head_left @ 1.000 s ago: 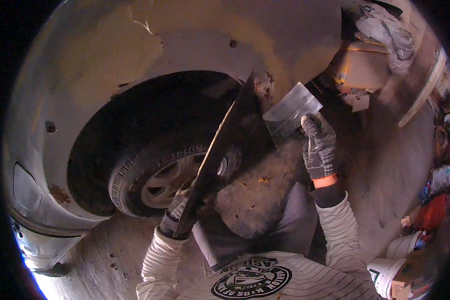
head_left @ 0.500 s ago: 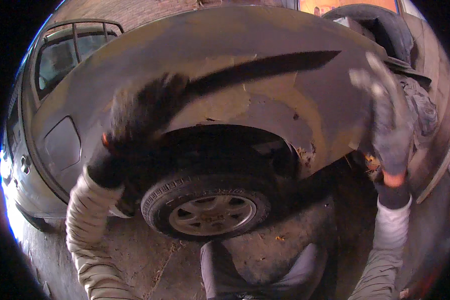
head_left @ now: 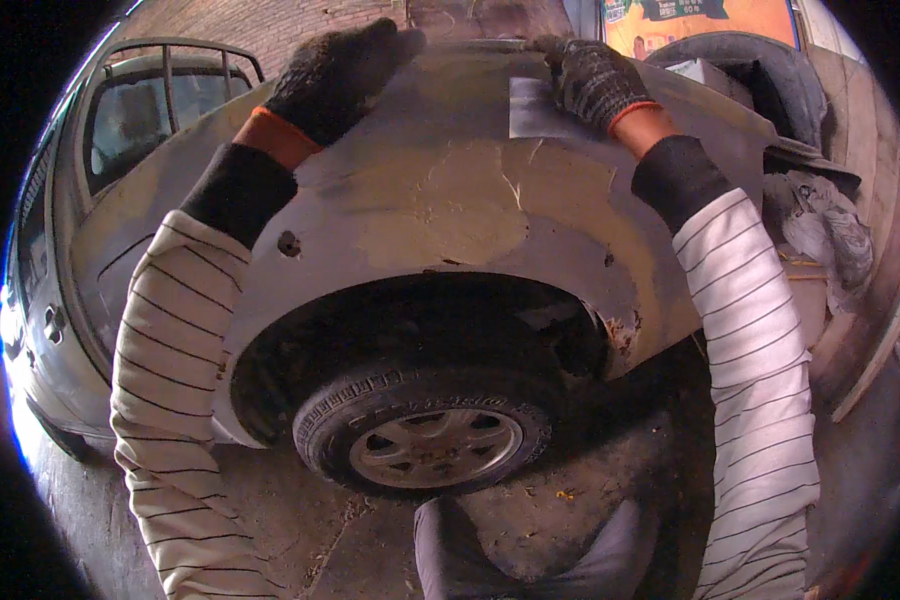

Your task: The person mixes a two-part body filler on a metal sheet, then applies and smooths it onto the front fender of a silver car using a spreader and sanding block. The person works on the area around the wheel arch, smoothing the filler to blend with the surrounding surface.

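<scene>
My gloved left hand (head_left: 337,75) is at the upper edge of a patchy grey and tan car body panel (head_left: 470,200), fingers together and curled; what is under them is hidden. My gloved right hand (head_left: 595,80) is at the same edge farther right, closed on a shiny flat metal spreader (head_left: 535,110), which lies close against the panel. Below, the panel has small holes, cracks and a rusty patch at the wheel arch. The long dark strip seen earlier cannot be made out now.
The wheel (head_left: 435,450) sits under the arch, above my bent legs. At left are the car's window and door (head_left: 50,330). Behind the panel are a brick wall (head_left: 220,25) and an orange poster (head_left: 670,30). Crumpled sheeting (head_left: 830,240) and wooden boards (head_left: 870,330) stand at right.
The view has lifted from the wheel to the whole panel. Both hands have risen to its top edge, moving closer together since half a second ago; the long dark strip is out of sight.
</scene>
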Demonstrator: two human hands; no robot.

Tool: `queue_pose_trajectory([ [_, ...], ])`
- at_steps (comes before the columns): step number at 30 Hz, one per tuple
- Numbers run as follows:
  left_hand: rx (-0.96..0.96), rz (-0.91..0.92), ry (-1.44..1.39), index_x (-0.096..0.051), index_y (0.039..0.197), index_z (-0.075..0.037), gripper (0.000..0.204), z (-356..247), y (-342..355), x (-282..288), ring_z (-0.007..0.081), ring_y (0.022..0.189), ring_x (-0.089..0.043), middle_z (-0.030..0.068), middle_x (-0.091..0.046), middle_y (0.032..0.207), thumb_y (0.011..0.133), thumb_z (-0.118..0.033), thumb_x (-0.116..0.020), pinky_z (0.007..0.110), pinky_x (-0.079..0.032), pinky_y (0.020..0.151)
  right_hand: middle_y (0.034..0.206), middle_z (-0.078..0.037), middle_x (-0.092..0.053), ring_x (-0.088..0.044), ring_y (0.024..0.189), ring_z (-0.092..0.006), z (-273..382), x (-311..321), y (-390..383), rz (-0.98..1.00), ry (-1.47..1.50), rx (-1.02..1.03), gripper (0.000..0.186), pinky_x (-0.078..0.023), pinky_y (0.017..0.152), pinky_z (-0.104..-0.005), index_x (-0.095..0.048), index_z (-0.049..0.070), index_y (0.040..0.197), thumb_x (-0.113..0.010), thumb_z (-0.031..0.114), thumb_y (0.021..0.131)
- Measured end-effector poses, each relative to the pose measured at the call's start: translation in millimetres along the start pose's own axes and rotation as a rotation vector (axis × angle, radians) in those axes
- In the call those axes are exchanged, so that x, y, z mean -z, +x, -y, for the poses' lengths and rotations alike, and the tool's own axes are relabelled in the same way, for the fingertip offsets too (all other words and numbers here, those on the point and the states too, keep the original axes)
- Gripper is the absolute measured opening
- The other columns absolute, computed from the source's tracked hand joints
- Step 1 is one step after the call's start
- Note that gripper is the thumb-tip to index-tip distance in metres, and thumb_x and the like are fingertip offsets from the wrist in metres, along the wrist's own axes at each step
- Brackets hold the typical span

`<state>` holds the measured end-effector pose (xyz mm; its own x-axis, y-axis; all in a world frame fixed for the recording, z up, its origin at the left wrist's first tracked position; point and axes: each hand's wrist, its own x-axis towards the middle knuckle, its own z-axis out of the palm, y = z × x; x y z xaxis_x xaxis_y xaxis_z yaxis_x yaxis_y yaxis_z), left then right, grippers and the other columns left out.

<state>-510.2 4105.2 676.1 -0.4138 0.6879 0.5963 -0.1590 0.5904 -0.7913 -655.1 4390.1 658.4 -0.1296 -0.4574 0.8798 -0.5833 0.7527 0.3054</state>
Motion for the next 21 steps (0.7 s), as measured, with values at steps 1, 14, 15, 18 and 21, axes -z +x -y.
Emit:
queue_pose_trajectory([
  [1, -0.003, -0.039, -0.006, -0.056, 0.137, -0.008, 0.047, 1, 0, -5, 0.0321, 0.114, -0.063, 0.0159, -0.061, 0.130, 0.090, -0.007, -0.058, 0.041, -0.055, 0.090, 0.111, -0.018, -0.070, -0.067, 0.103, -0.0375, -3, -3, 4, -0.027, 0.029, -0.013, 0.037, -0.053, 0.090, -0.0471, -0.065, 0.019, 0.127, -0.055, 0.017, 0.092],
  [14, 0.017, 0.063, -0.448, -0.052, 0.143, -0.013, 0.068, -46, -37, -8, 0.0367, 0.127, -0.056, 0.0165, -0.057, 0.141, 0.078, 0.008, -0.052, 0.043, -0.046, 0.108, 0.133, -0.015, -0.063, -0.060, 0.122, -0.0349, 13, -26, -47, 0.001, 0.096, 0.013, 0.048, -0.048, 0.104, -0.0435, -0.064, 0.015, 0.131, -0.059, 0.008, 0.084],
  [15, 0.020, 0.061, -0.429, -0.052, 0.142, -0.013, 0.068, -57, -42, -6, 0.0367, 0.127, -0.056, 0.0162, -0.055, 0.142, 0.078, 0.008, -0.053, 0.044, -0.046, 0.107, 0.135, -0.016, -0.061, -0.057, 0.125, -0.0348, 16, -25, -59, -0.013, 0.125, 0.032, 0.049, -0.046, 0.106, -0.0428, -0.063, 0.014, 0.133, -0.057, 0.005, 0.084],
  [18, 0.004, 0.058, -0.390, -0.052, 0.143, -0.011, 0.067, -85, -51, 0, 0.0366, 0.129, -0.054, 0.0156, -0.052, 0.146, 0.078, 0.006, -0.054, 0.044, -0.046, 0.108, 0.142, -0.018, -0.055, -0.049, 0.133, -0.0374, 25, -20, -104, 0.003, 0.106, 0.045, 0.058, -0.042, 0.112, -0.0423, -0.056, 0.012, 0.141, -0.057, 0.001, 0.083],
  [21, -0.016, 0.085, -0.384, -0.051, 0.143, -0.008, 0.065, -109, -58, 6, 0.0359, 0.131, -0.052, 0.0162, -0.051, 0.147, 0.079, 0.002, -0.055, 0.045, -0.044, 0.109, 0.144, -0.019, -0.053, -0.046, 0.135, -0.0396, 36, -24, -137, 0.025, 0.102, 0.074, 0.064, -0.041, 0.113, -0.0438, -0.052, 0.011, 0.145, -0.059, 0.003, 0.082],
])
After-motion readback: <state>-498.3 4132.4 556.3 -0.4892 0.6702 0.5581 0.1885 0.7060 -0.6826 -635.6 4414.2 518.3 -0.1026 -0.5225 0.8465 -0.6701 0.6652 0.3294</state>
